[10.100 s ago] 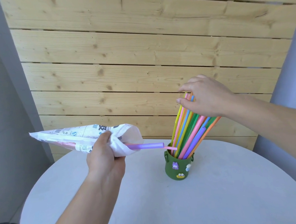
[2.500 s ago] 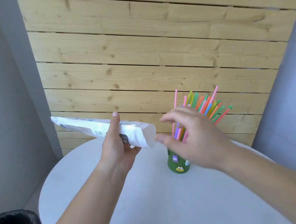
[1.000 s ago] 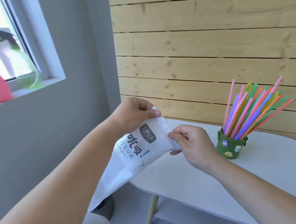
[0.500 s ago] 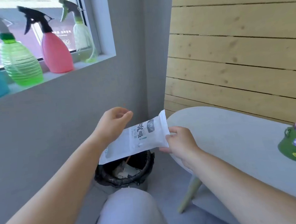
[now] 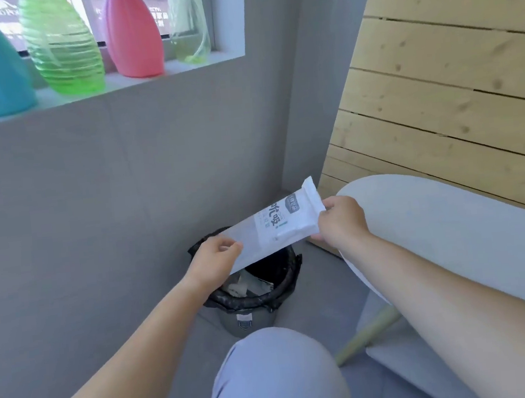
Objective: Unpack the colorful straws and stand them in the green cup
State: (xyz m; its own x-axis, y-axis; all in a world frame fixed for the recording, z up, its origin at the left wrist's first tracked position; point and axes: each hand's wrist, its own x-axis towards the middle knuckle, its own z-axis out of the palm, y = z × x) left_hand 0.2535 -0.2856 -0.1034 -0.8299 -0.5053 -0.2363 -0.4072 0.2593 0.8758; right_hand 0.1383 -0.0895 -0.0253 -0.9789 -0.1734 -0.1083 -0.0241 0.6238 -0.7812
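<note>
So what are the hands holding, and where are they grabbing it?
Both hold the white bag: the left hand grips its lower end, the right hand pinches its upper end, above the bin.

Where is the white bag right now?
Head view, centre: the bag is held at its ends by the left hand and right hand, above the bin, just left of the table.
</note>
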